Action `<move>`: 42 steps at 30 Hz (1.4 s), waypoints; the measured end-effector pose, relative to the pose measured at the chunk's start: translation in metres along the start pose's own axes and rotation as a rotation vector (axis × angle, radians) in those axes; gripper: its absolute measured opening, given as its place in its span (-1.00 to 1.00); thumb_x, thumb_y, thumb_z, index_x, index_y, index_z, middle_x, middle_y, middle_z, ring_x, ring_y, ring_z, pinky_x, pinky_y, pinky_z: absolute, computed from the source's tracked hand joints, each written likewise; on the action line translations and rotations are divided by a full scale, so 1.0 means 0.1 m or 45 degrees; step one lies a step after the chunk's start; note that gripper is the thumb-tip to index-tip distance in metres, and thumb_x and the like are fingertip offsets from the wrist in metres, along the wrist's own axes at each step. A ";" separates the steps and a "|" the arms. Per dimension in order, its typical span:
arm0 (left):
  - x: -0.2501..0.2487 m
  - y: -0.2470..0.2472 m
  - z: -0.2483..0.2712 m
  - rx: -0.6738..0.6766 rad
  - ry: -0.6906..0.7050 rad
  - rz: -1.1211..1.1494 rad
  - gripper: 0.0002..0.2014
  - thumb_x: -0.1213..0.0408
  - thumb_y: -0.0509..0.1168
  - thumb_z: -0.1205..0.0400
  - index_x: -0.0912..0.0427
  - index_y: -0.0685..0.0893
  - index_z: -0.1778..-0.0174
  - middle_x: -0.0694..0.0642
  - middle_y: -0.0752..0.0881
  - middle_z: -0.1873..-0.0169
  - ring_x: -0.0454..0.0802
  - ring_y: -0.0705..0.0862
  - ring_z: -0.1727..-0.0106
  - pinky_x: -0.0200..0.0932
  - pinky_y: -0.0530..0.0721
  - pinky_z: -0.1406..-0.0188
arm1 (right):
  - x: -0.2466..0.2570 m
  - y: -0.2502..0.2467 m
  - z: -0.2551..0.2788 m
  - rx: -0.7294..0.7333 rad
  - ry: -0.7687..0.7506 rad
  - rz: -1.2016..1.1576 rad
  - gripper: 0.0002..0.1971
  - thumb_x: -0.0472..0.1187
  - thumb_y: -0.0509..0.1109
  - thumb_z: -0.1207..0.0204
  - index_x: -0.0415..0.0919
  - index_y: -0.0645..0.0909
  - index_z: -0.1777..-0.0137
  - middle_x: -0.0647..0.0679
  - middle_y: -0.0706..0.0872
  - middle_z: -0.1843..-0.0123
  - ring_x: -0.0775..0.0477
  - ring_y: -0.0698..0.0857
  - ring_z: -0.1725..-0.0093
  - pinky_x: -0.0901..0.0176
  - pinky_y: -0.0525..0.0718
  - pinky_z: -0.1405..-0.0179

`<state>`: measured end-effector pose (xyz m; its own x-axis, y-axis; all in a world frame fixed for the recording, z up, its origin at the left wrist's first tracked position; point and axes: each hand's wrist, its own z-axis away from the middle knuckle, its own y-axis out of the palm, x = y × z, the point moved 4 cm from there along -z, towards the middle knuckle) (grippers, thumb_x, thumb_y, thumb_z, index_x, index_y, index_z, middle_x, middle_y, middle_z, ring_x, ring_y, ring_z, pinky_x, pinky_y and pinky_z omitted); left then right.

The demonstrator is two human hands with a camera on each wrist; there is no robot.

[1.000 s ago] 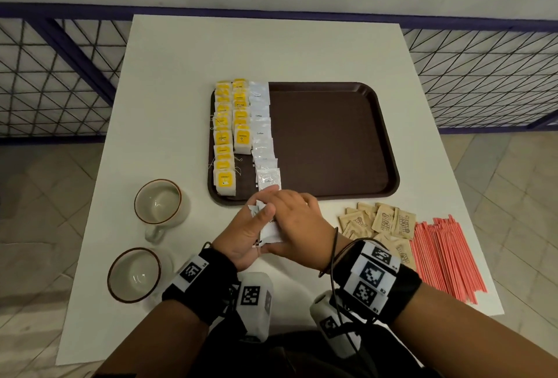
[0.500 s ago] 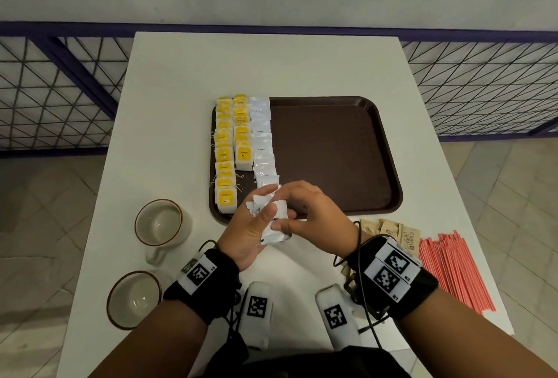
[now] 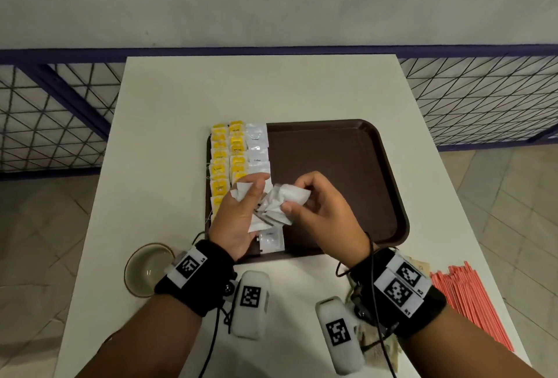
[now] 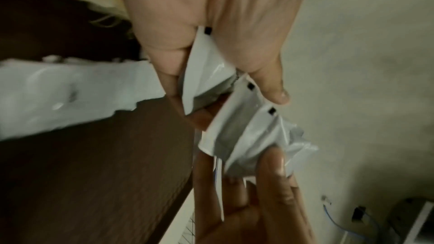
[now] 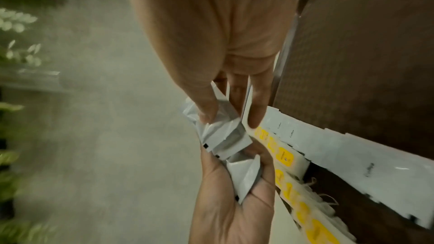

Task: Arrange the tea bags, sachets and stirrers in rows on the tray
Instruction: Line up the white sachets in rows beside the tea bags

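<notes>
A brown tray (image 3: 347, 166) lies mid-table. Along its left side run two rows of yellow tea bags (image 3: 219, 163) and one row of white coffee sachets (image 3: 257, 148). Both hands hover over the tray's near left part. My left hand (image 3: 241, 214) holds a small stack of white sachets (image 4: 206, 81) between thumb and fingers. My right hand (image 3: 314, 205) pinches one white sachet (image 3: 290, 196) at the top of that stack; the same sachet (image 5: 220, 134) shows in the right wrist view. One white sachet (image 3: 271, 240) lies on the tray below the hands.
Pink stirrers (image 3: 465, 299) lie at the table's right front edge. Brown sachets (image 3: 380, 344) sit partly hidden under my right wrist. A brown-rimmed cup (image 3: 148, 269) stands left of my left wrist. The tray's right two thirds are bare.
Both hands have risen from the table's front edge and moved forward over the tray with the white sachets. The right hand now pulls one sachet from the stack.
</notes>
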<state>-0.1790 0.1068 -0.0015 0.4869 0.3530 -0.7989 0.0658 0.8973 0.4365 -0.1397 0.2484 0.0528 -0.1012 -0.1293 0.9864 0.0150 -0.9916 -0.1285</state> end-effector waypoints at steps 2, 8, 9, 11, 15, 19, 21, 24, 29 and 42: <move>-0.18 -0.01 -0.19 -0.002 0.028 -0.129 -0.75 0.10 0.33 -0.51 0.13 0.65 -0.04 0.26 0.59 0.24 0.16 0.62 0.24 -0.10 0.67 0.41 | -0.03 -0.07 -0.19 -0.039 0.043 -0.219 -0.78 -0.49 0.37 -0.49 -0.27 0.40 0.03 -0.08 0.58 0.24 0.11 0.64 0.32 0.25 0.65 0.37; -0.72 -0.02 -0.93 0.055 0.084 -0.709 -0.90 0.30 0.30 -0.62 0.11 0.66 0.21 0.10 0.62 0.46 -0.03 0.48 0.58 -0.25 0.42 0.58 | -0.22 -0.36 -0.97 -0.096 0.126 -0.215 -0.70 -0.51 0.42 -0.42 -0.14 0.46 0.03 -0.09 0.70 0.11 -0.05 0.70 0.13 0.02 0.74 0.13; -0.79 0.01 -1.08 0.111 0.107 -0.861 -0.92 0.30 0.30 -0.62 0.13 0.69 0.15 0.10 0.68 0.41 -0.05 0.50 0.57 -0.26 0.45 0.59 | -0.27 -0.41 -1.11 -0.095 0.127 -0.123 -0.71 -0.49 0.44 -0.41 -0.13 0.49 0.05 -0.09 0.69 0.10 -0.07 0.70 0.11 -0.03 0.73 0.04; -0.86 0.07 -1.36 0.197 0.134 -1.145 -0.89 0.28 0.31 -0.61 0.09 0.73 0.02 0.04 0.74 0.29 -0.09 0.53 0.54 -0.31 0.49 0.59 | -0.35 -0.48 -1.37 -0.075 0.100 0.108 -0.71 -0.45 0.47 -0.39 -0.08 0.52 0.07 -0.04 0.68 0.09 -0.07 0.69 0.13 -0.08 0.71 -0.03; -0.87 0.17 -1.83 0.343 0.167 -1.627 -0.84 0.23 0.31 -0.62 0.02 0.73 -0.06 -0.12 0.67 0.14 -0.20 0.57 0.35 -0.36 0.54 0.34 | -0.50 -0.49 -1.77 0.006 0.037 0.427 -0.70 -0.41 0.46 -0.35 -0.02 0.55 0.08 -0.14 0.70 0.06 -0.26 0.67 0.08 -0.12 0.67 -0.04; -0.86 0.20 -2.13 0.464 0.199 -2.022 -0.82 0.16 0.28 -0.64 0.05 0.71 -0.09 0.02 0.68 -0.01 -0.05 0.56 0.10 -0.17 0.49 0.04 | -0.62 -0.49 -2.06 -0.017 0.042 0.418 -0.74 -0.45 0.43 -0.36 -0.13 0.57 0.05 -0.06 0.69 0.09 -0.02 0.65 0.14 0.17 0.62 0.03; -0.85 0.19 -2.23 0.495 0.186 -2.068 -0.82 0.13 0.27 -0.64 0.03 0.71 -0.09 0.04 0.69 0.00 0.01 0.59 0.04 -0.10 0.54 -0.03 | -0.68 -0.48 -2.17 -0.015 0.040 0.426 -0.75 -0.45 0.43 -0.36 -0.14 0.57 0.06 -0.04 0.69 0.10 0.07 0.63 0.17 0.24 0.61 0.07; -0.85 0.16 -2.34 0.530 0.196 -2.092 -0.82 0.13 0.25 -0.65 -0.01 0.71 -0.10 0.02 0.70 -0.04 0.02 0.60 -0.09 -0.04 0.55 -0.15 | -0.76 -0.49 -2.27 -0.019 0.035 0.447 -0.75 -0.44 0.44 -0.36 -0.13 0.58 0.05 -0.02 0.69 0.11 0.14 0.60 0.21 0.34 0.58 0.11; -0.83 0.13 -2.43 0.550 0.183 -2.123 -0.83 0.10 0.25 -0.64 -0.06 0.71 -0.07 0.00 0.68 -0.04 0.01 0.60 -0.09 -0.01 0.55 -0.17 | -0.84 -0.52 -2.32 -0.008 0.033 0.526 -0.77 -0.42 0.45 -0.37 -0.15 0.62 0.03 0.04 0.67 0.12 0.21 0.55 0.26 0.53 0.48 0.19; -0.87 0.17 -2.48 0.349 0.354 -2.230 -0.88 0.16 0.26 -0.58 0.01 0.69 0.08 0.03 0.56 0.05 0.03 0.55 0.06 -0.13 0.44 0.10 | -0.95 -0.45 -2.34 -0.203 -0.047 0.566 -0.69 -0.49 0.50 -0.28 -0.24 0.72 -0.02 -0.15 0.53 -0.11 0.03 0.55 -0.01 0.68 0.41 0.02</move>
<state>-0.4363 0.1575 -0.0274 -0.4450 -0.8079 -0.3863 0.4335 0.1831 -0.8824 -0.3630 0.3048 -0.0593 -0.0844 -0.5441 0.8347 -0.1039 -0.8284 -0.5505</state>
